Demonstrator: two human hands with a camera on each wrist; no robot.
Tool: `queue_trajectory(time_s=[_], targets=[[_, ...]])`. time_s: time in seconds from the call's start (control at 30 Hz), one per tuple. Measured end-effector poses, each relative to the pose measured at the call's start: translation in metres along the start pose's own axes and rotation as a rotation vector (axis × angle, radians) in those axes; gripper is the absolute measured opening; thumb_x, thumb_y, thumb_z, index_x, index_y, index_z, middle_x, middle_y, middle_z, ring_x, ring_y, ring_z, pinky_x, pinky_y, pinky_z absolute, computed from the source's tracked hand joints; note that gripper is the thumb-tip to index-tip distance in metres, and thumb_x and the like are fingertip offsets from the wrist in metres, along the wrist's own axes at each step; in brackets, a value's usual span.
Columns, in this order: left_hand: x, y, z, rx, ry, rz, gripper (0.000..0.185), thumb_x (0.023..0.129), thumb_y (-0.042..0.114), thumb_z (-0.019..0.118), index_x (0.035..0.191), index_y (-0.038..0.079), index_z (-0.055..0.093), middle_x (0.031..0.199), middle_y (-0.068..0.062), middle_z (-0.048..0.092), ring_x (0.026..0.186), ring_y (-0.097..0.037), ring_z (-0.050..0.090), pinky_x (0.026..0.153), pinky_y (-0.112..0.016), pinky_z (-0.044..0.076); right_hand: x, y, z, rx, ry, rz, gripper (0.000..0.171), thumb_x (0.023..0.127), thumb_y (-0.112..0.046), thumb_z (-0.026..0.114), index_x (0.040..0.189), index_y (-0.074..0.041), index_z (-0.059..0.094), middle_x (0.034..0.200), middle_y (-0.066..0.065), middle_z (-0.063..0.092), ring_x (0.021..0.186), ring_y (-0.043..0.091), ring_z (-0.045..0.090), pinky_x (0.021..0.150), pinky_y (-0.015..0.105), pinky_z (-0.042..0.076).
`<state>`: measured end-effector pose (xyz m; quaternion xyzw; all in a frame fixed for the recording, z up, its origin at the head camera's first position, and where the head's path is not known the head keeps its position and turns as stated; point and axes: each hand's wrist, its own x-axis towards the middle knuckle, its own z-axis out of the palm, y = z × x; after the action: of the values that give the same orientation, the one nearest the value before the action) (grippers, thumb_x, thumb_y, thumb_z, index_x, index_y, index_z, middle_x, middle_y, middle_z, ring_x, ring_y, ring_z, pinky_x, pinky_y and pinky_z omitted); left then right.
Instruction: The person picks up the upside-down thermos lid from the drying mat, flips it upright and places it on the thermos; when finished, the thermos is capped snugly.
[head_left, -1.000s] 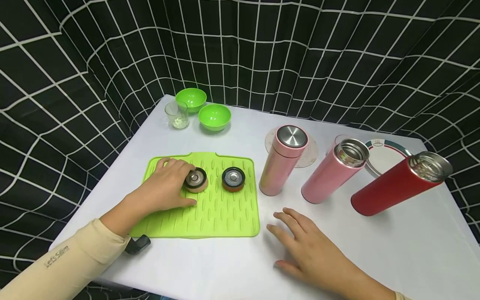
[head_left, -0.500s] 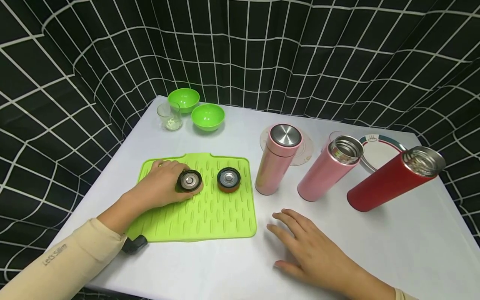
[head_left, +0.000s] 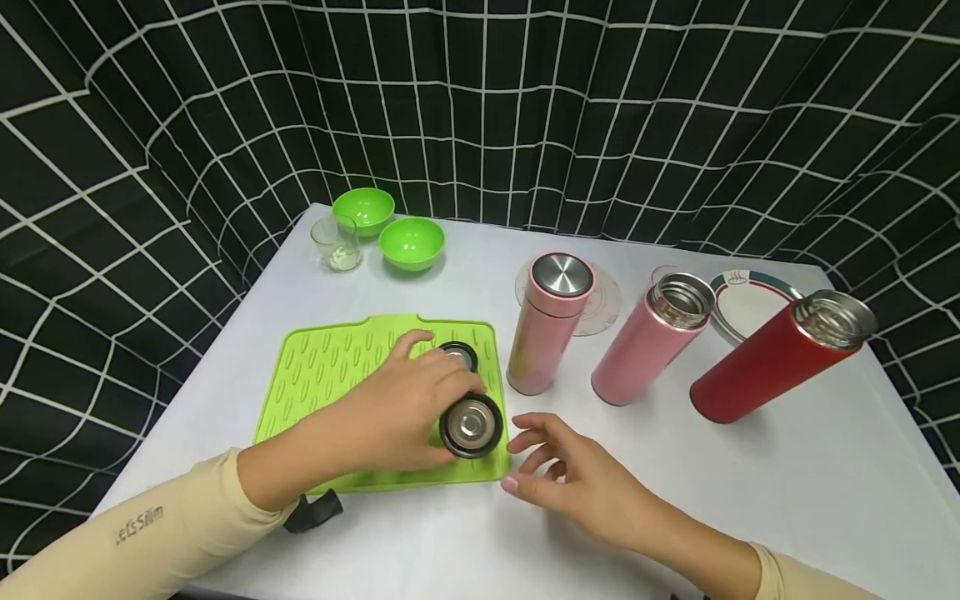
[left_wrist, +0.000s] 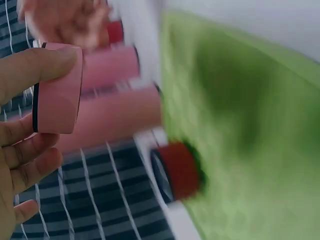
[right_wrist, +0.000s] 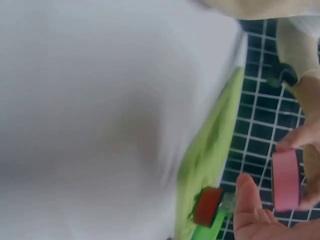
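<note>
My left hand [head_left: 408, 408] pinches a pink bottle lid [left_wrist: 59, 90] between thumb and fingers, raised over the right part of the green mat [head_left: 322, 367]. The lid's metal underside faces up in the head view. Partly behind that hand, a red lid [left_wrist: 182, 170] sits upside down on the mat. My right hand [head_left: 581, 483] hovers by the mat's right edge, fingers loosely bent and holding nothing, close to the pink lid. Beyond it stand an uncapped pink thermos [head_left: 648, 350] and an uncapped red thermos [head_left: 772, 367]. A capped pink thermos [head_left: 547, 342] is beside the mat.
Two green bowls [head_left: 412, 243] and a glass [head_left: 337, 243] with pale contents are at the back left. Behind the thermoses lie a patterned coaster [head_left: 603, 304] and a rimmed plate [head_left: 750, 304]. A black object [head_left: 313, 510] shows under the left sleeve.
My left hand has lifted the pink lid off the mat and carried it right, toward my body. My right hand has moved slightly left and turned, its thumb and fingers nearer the lid.
</note>
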<state>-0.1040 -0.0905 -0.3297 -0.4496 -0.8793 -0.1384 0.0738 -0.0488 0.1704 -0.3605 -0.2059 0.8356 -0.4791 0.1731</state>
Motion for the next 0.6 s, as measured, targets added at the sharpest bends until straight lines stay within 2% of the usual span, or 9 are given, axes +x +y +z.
queue_trajectory(time_s=[0.17, 0.23, 0.3, 0.4, 0.5, 0.6], targets=[[0.020, 0.027, 0.006, 0.036, 0.005, 0.139, 0.058, 0.071, 0.045, 0.083, 0.116, 0.018, 0.060, 0.106, 0.007, 0.058, 0.102, -0.013, 0.054, 0.113, -0.051, 0.014, 0.004, -0.006, 0.004, 0.122, 0.035, 0.051, 0.037, 0.093, -0.032, 0.069, 0.119, -0.010, 0.056, 0.104, 0.000, 0.065, 0.085, 0.017, 0.063, 0.073, 0.027, 0.052], [0.025, 0.032, 0.009, 0.062, 0.006, 0.170, 0.057, 0.072, 0.044, 0.082, 0.117, 0.017, 0.060, 0.106, 0.007, 0.058, 0.101, -0.013, 0.054, 0.112, -0.051, 0.015, 0.003, -0.005, 0.004, 0.172, 0.050, 0.078, 0.036, 0.093, -0.031, 0.068, 0.117, -0.007, 0.055, 0.104, 0.002, 0.065, 0.088, 0.018, 0.063, 0.075, 0.028, 0.053], [0.028, 0.035, 0.010, 0.076, 0.014, 0.186, 0.056, 0.072, 0.041, 0.083, 0.117, 0.016, 0.060, 0.106, 0.006, 0.057, 0.100, -0.014, 0.054, 0.110, -0.048, 0.022, 0.002, -0.003, 0.003, 0.224, 0.061, 0.096, 0.036, 0.094, -0.028, 0.068, 0.117, -0.005, 0.054, 0.108, 0.005, 0.065, 0.091, 0.021, 0.064, 0.078, 0.029, 0.054], [0.032, 0.036, 0.011, 0.029, 0.016, 0.177, 0.058, 0.072, 0.038, 0.084, 0.120, 0.016, 0.059, 0.107, 0.005, 0.055, 0.097, -0.013, 0.054, 0.100, -0.036, 0.036, 0.001, -0.002, -0.001, 0.264, 0.086, 0.091, 0.034, 0.093, -0.026, 0.069, 0.117, -0.005, 0.056, 0.108, 0.008, 0.064, 0.093, 0.023, 0.064, 0.079, 0.031, 0.054], [0.035, 0.036, 0.011, -0.069, 0.009, 0.134, 0.062, 0.074, 0.036, 0.085, 0.125, 0.016, 0.056, 0.110, 0.005, 0.052, 0.095, -0.012, 0.052, 0.087, -0.027, 0.044, 0.001, -0.003, -0.007, 0.265, 0.131, 0.071, 0.032, 0.091, -0.023, 0.071, 0.115, -0.006, 0.057, 0.106, 0.009, 0.065, 0.091, 0.024, 0.065, 0.078, 0.031, 0.055], [0.035, 0.034, 0.011, -0.225, -0.025, 0.037, 0.076, 0.071, 0.042, 0.087, 0.133, 0.017, 0.049, 0.119, 0.007, 0.049, 0.101, -0.008, 0.052, 0.088, -0.025, 0.047, -0.001, -0.006, -0.014, 0.156, 0.215, -0.025, 0.030, 0.087, -0.018, 0.076, 0.112, -0.012, 0.059, 0.101, 0.002, 0.066, 0.089, 0.020, 0.063, 0.077, 0.029, 0.054]])
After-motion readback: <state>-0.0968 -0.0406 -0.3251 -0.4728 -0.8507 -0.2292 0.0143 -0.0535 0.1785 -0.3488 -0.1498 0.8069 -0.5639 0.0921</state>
